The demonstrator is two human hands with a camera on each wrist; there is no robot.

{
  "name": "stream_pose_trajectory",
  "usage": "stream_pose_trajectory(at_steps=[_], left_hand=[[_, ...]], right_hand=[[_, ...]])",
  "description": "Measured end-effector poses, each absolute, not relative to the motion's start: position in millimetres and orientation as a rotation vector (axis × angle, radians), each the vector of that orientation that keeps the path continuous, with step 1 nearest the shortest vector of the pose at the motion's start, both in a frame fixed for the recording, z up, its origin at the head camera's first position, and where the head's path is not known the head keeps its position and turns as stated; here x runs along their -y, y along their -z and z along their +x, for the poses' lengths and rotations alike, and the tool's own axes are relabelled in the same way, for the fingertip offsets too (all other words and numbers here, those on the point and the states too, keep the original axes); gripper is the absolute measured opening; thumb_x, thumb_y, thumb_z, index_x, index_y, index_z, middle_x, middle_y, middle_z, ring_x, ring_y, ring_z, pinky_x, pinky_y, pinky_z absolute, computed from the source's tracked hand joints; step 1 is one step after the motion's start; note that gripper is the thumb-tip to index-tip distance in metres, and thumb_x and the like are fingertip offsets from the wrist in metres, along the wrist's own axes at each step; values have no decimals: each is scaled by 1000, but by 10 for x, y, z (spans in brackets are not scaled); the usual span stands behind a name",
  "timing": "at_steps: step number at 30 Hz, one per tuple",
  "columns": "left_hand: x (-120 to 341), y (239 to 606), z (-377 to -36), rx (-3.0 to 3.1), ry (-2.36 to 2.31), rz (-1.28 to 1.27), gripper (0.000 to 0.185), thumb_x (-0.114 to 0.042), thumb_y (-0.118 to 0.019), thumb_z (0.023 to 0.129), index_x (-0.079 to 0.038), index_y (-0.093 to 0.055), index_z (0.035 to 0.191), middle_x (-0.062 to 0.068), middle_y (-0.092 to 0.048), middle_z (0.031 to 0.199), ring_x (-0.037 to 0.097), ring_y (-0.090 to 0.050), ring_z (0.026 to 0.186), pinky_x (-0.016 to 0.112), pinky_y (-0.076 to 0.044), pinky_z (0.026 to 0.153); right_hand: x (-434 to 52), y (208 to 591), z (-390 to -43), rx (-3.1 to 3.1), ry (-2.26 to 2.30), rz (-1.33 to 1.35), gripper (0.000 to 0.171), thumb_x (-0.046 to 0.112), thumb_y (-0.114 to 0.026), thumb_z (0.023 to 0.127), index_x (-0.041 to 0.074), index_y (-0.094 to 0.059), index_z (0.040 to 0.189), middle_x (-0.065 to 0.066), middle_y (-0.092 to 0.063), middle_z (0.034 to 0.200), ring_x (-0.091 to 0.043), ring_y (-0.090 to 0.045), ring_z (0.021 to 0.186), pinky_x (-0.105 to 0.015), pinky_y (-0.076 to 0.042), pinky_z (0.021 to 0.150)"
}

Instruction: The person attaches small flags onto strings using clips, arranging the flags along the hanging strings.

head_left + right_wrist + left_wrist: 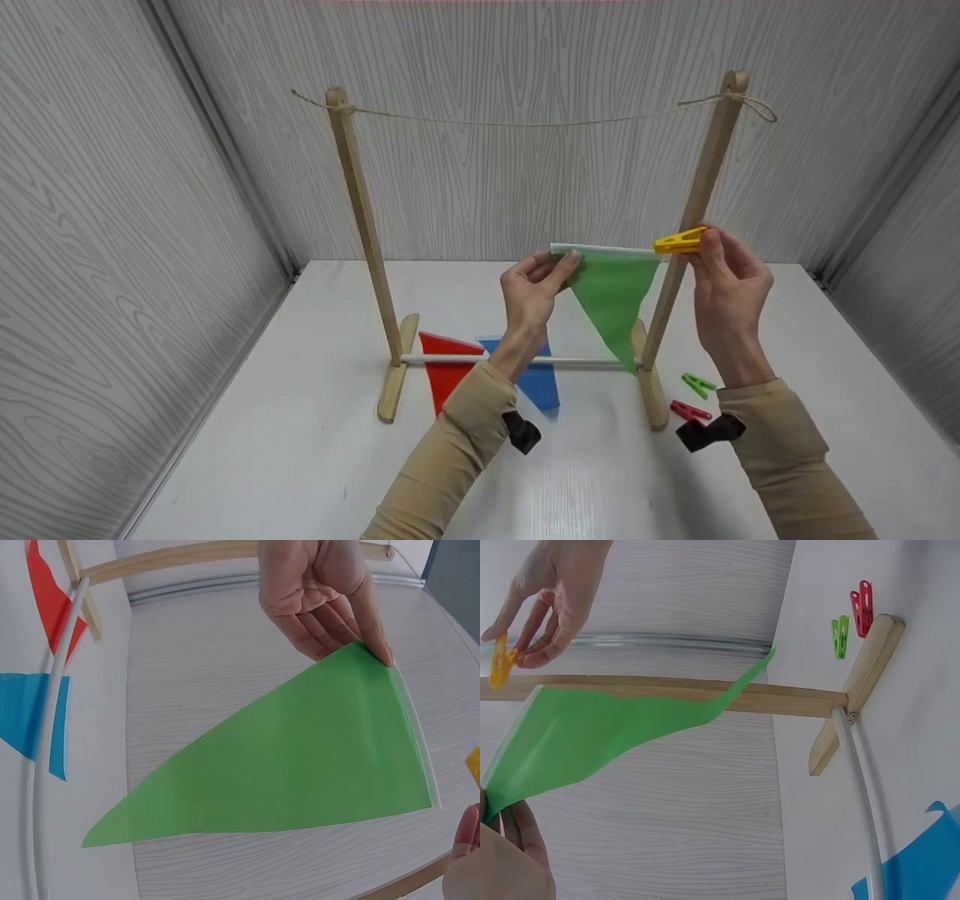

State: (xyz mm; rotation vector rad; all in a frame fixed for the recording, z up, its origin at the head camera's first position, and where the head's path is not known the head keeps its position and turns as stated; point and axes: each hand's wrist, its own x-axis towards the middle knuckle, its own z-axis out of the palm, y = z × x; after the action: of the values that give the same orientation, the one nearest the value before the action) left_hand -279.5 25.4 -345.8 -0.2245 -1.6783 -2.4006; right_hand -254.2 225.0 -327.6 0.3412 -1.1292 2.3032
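From the head camera, a wooden stand (pixel 365 225) with two uprights and a string (pixel 517 122) tied between their tops sits toward the far edge of the white table (pixel 300 450). In front of it, both hands hold a green flag (pixel 611 300) up in the air between the uprights. The left hand (pixel 534 289) pinches the flag's top left corner between thumb and fingers; the right hand (pixel 726 281) grips a yellow clothespin (pixel 679 241) that meets the flag's top right corner, beside the right upright. A red flag (pixel 444 367) and a blue flag (pixel 538 379) lie flat on the table under the stand's white crossbar (pixel 577 361). A green clothespin (pixel 698 384) and a red clothespin (pixel 690 410) lie loose near the right foot, toward the table's right edge.

The left wrist camera looks along the green flag (pixel 600 735) from its pinched corner, with the left hand's fingertips at the bottom left. It shows the right hand (pixel 551 596) with fingers curled onto the yellow clothespin (pixel 501 660), and both loose pins close to the wooden foot.

The right wrist camera alone shows the whole face of the green flag (pixel 300 765), its white hem on the right, with the left hand (pixel 322 592) pinching the upper corner. Only a sliver of yellow clothespin (pixel 474 767) shows at the right edge.
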Motion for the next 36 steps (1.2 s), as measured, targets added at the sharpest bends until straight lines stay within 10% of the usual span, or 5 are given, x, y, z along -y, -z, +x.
stream_pose_trajectory(at_steps=[36], left_hand=[[-257, 2983, -2920, 1714, 2334, -232, 27, -18, -70, 95, 0, -70, 115, 17, -76, 112, 10, -72, 88, 26, -60, 81]], right_hand=[[-2294, 2695, -2807, 1291, -1976, 566, 26, 4, -69, 92, -15, -67, 109, -15, -74, 96, -13, -55, 61, -17, -45, 53]])
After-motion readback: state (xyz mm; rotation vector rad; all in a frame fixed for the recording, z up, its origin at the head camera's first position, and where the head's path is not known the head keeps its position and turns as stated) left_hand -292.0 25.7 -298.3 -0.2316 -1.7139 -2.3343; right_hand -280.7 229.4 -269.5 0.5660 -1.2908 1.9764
